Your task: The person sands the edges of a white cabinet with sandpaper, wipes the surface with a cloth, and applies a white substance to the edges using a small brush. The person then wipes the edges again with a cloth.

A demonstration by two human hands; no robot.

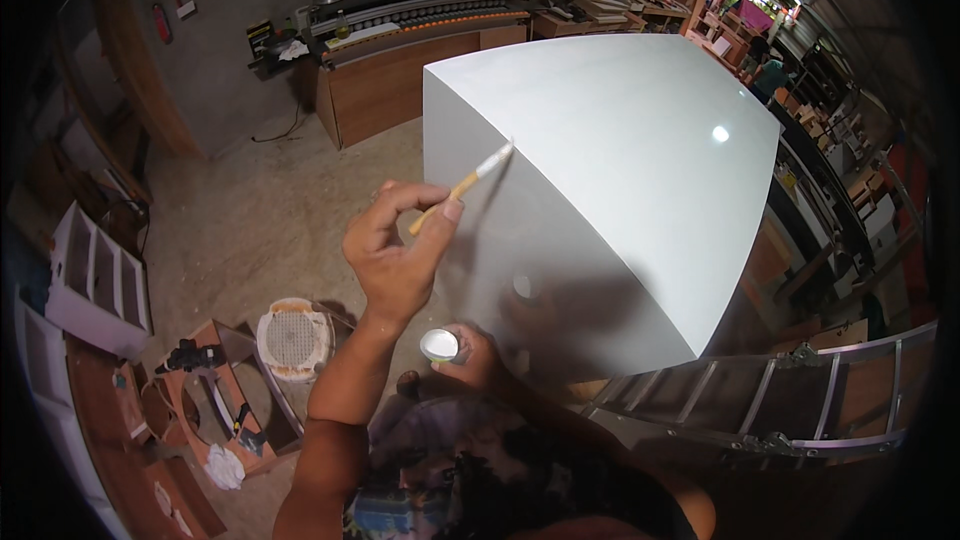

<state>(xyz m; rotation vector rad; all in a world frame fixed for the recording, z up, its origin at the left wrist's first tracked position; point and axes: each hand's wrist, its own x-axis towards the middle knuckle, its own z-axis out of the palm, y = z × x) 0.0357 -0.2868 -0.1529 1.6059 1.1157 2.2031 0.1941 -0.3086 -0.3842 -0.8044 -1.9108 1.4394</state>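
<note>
My left hand point(395, 245) pinches a slim paintbrush point(467, 183) by its tan wooden handle, between thumb and fingers. The pale brush tip is at the long upper edge of a large white cabinet-like box point(620, 140); whether it touches cannot be told. Lower down, my right hand point(473, 358) is wrapped round a small cup of white paint point(439, 344), held close to my body with its mouth facing up. The box's glossy top catches a bright light, while its near side lies in shadow.
A ladder point(765, 395) lies along the box's right end. On the floor at left are a round-topped stool point(295, 340), a wooden frame with tools point(215, 390) and a white shelf unit point(98, 280). A cluttered workbench point(410, 65) stands behind; another person point(768, 78) is far right.
</note>
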